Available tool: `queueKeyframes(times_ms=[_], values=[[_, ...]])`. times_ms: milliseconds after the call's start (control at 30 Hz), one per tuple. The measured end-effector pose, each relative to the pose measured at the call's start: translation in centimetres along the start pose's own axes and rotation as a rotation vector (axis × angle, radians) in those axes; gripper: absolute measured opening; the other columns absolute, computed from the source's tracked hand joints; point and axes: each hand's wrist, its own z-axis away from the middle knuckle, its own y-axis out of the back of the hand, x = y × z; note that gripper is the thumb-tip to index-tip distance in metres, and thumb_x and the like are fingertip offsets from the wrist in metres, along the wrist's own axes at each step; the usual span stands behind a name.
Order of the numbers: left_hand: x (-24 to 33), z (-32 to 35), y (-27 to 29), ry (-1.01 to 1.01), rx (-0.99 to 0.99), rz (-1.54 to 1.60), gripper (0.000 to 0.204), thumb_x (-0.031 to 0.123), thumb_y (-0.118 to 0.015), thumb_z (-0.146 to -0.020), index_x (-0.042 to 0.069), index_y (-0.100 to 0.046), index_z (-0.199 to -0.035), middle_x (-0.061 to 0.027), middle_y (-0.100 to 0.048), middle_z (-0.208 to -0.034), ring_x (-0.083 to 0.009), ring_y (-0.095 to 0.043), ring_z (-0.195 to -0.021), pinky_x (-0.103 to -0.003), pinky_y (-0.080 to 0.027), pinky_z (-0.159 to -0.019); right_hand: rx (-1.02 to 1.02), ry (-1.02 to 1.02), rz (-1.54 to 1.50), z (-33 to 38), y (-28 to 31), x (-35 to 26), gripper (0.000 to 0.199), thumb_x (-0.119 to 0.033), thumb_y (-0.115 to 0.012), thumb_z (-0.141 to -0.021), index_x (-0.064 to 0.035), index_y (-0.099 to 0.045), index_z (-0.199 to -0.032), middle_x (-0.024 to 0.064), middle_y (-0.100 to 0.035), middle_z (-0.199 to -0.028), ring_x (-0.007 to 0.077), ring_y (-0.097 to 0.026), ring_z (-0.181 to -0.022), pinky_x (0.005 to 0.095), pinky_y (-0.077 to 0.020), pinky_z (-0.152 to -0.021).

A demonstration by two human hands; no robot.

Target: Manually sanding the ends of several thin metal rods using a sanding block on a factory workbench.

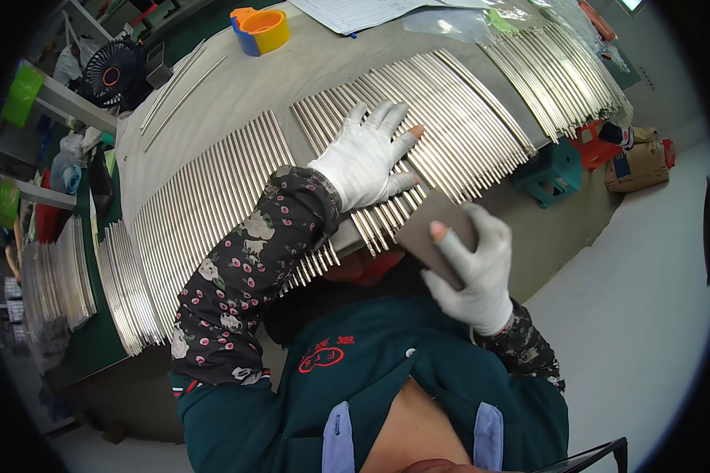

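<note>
My left hand (363, 162), in a white glove with a bare fingertip showing, lies flat with fingers spread on a row of thin silvery metal rods (469, 118). The rods lie side by side on the table, their near ends reaching its front edge. In my right hand (477, 276), also gloved in white, is a flat grey-brown rectangular pad (435, 229). The bare thumb tip presses on its face; the fingers behind it are partly hidden. The pad is tilted close to the rods' near ends, and whether it touches them I cannot tell.
More rods (221, 185) lie to the left and another bundle (556, 79) to the right. An orange and blue tape dispenser (262, 33) and papers (355, 11) sit at the back. A black fan (112, 75) stands far left; a teal stool (551, 180) is on the right.
</note>
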Motion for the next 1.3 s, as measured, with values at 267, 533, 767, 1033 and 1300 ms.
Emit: queueKeyframes(times_ms=[267,533,767,1033,1300], values=[[-0.1,0.3,0.0,-0.001,0.024,0.001,0.071,0.051,-0.051,-0.086,0.005,-0.037,-0.138,-0.025,-0.03,-0.144,-0.0404,-0.028,-0.135,-0.056,-0.021,-0.109,0.035,-0.01,-0.017,0.3,-0.1,0.2,0.065,-0.019,-0.077,-0.06,-0.0164,-0.056,-0.121,0.0247,-0.047,-0.121,0.0374,-0.05,-0.099,0.0448,-0.0422,-0.084],[-0.1,0.7,0.5,-0.005,-0.013,0.012,0.071,0.049,-0.053,-0.085,0.006,-0.035,-0.14,-0.0247,-0.029,-0.144,-0.0404,-0.027,-0.135,-0.057,-0.021,-0.109,0.018,-0.04,0.04,-0.2,0.0,-0.1,0.061,-0.017,-0.076,-0.062,-0.0151,-0.056,-0.119,0.0249,-0.048,-0.119,0.0366,-0.05,-0.098,0.0442,-0.043,-0.08],[-0.2,0.8,0.6,-0.001,-0.011,0.018,0.071,0.049,-0.054,-0.085,0.005,-0.038,-0.139,-0.0239,-0.028,-0.145,-0.0392,-0.027,-0.136,-0.056,-0.021,-0.109,0.148,-0.181,0.22,0.3,-0.6,1.5,0.066,-0.015,-0.077,-0.059,-0.0176,-0.057,-0.121,0.0233,-0.047,-0.124,0.0364,-0.05,-0.103,0.0445,-0.0417,-0.088],[-0.2,0.9,0.7,-0.002,-0.018,0.027,0.072,0.05,-0.053,-0.085,0.005,-0.037,-0.139,-0.0242,-0.027,-0.146,-0.0401,-0.027,-0.136,-0.056,-0.021,-0.109,0.13,-0.148,0.165,0.7,0.2,1.6,0.061,-0.014,-0.076,-0.059,-0.0146,-0.059,-0.118,0.0233,-0.047,-0.122,0.037,-0.047,-0.102,0.0446,-0.0415,-0.087],[-0.6,1.3,3.8,-0.286,0.023,0.437,0.029,0.025,-0.073,-0.073,0.008,-0.063,-0.094,-0.0071,-0.06,-0.096,-0.0262,-0.058,-0.093,-0.041,-0.049,-0.081,0.126,-0.191,0.11,2.1,0.9,1.3,0.067,-0.011,-0.075,-0.058,-0.015,-0.057,-0.122,0.0227,-0.047,-0.124,0.0368,-0.047,-0.105,0.0438,-0.0412,-0.091]])
